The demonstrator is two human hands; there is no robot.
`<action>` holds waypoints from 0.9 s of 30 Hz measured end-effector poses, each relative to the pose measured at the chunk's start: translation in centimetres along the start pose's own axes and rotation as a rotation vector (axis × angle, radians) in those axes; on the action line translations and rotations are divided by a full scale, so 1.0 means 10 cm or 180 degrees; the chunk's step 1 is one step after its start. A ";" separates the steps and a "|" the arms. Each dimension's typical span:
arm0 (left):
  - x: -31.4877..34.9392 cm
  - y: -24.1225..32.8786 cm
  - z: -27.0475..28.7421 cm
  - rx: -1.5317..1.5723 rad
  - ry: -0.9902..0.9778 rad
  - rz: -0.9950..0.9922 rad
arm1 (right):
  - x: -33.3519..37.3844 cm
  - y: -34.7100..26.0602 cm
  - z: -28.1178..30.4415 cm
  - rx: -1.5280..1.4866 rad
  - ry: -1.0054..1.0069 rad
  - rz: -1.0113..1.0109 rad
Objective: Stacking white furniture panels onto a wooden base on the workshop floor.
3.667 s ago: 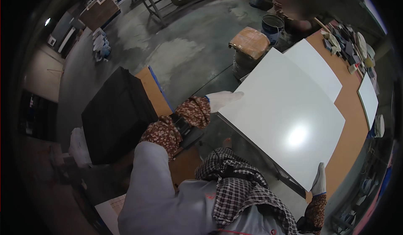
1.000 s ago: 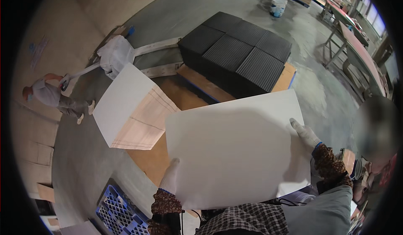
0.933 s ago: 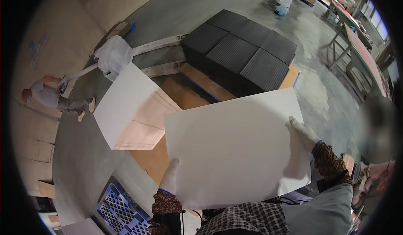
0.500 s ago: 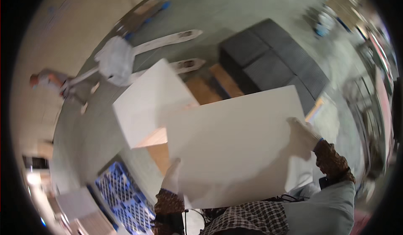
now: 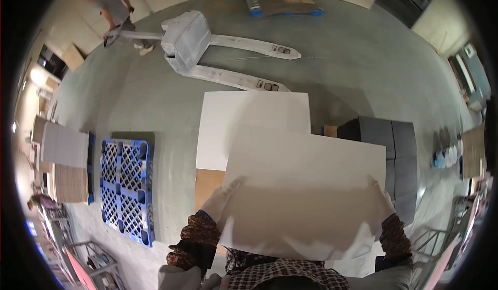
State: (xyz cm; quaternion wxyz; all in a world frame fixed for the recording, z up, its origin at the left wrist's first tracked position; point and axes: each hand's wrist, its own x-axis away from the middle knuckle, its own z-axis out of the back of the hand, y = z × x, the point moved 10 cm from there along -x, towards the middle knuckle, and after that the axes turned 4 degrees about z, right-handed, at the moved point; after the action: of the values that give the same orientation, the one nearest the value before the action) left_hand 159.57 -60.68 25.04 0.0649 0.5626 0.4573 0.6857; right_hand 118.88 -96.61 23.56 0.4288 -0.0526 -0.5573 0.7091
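A large white sheet of board [image 5: 306,186] is spread between my two gloved hands, in front of my body. My left hand [image 5: 220,199] grips its left edge and my right hand [image 5: 382,196] its right edge, fingers closed around the borders and partly hidden. Just beyond lies a stack topped with white board [image 5: 249,111], partly covered by the held sheet. Below that stack's left side shows a brown board [image 5: 208,184]. Dark grey stacked blocks [image 5: 378,134] stand to the right of the sheet.
A blue plastic pallet [image 5: 127,186] lies on the floor at left, near stacks of board [image 5: 67,145]. Farther off, a person [image 5: 115,10] holds the handle of a white pallet truck [image 5: 187,41]. Another loaded pallet [image 5: 282,2] sits at the back.
My view has turned, so the pallet truck and blocks appear shifted and level. The held sheet now overlaps the white stack's right part. Both hands keep their grip on it.
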 end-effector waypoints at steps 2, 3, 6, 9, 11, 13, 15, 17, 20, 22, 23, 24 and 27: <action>-0.10 0.08 0.25 0.0033 -0.0065 0.0082 | -0.18 -0.29 -0.32 -0.1124 -0.0149 -0.0747; -0.15 0.11 0.32 0.0121 -0.0035 0.0103 | -0.30 -0.55 -0.35 -0.0765 -0.0034 -0.0443; -0.33 0.05 0.50 0.0251 0.0114 0.0441 | -0.69 -0.92 -0.37 -0.0298 0.0017 -0.0305; -0.59 0.01 0.67 0.0569 0.0218 0.0371 | -1.16 -0.83 -0.42 -0.0569 0.0055 -0.0792; -0.78 0.14 0.68 0.0628 0.0430 0.0107 | -1.52 -0.57 -0.33 -0.0872 0.0069 -0.1124; -1.00 0.14 0.77 0.0248 0.0498 -0.0036 | -1.85 -0.92 -0.36 0.2355 -0.0617 0.1073; -1.13 0.28 0.97 -0.0199 0.0591 -0.0161 | -2.19 -0.82 -0.55 0.1565 -0.0726 0.0716; -1.31 0.32 1.19 0.0027 0.0904 0.0184 | -2.49 -0.73 -0.67 0.0851 -0.0783 0.0328; -1.63 0.55 1.28 -0.0203 0.0855 -0.0387 | -2.78 -0.92 -0.88 0.1975 -0.0815 0.1687; -1.75 0.59 1.39 -0.0080 0.0841 -0.0337 | -3.02 -0.43 -0.84 -0.0541 -0.0370 0.0006; -1.74 0.60 1.46 0.0025 0.0846 -0.0283 | -3.03 -0.52 -1.01 -0.0537 -0.0438 -0.0018; -1.72 0.61 1.52 0.0132 0.0849 -0.0231 | -3.01 -0.60 -1.15 -0.1134 -0.0304 -0.0414; -1.83 0.74 1.50 0.0372 0.0811 -0.0171 | -3.11 -0.57 -1.17 -0.1545 -0.0022 -0.0811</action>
State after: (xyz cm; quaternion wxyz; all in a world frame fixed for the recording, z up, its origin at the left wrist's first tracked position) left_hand 181.73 -67.63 16.42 -0.0083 0.4614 0.5159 0.7217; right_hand 147.95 -108.57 11.39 0.4875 -0.0809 -0.7144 0.4954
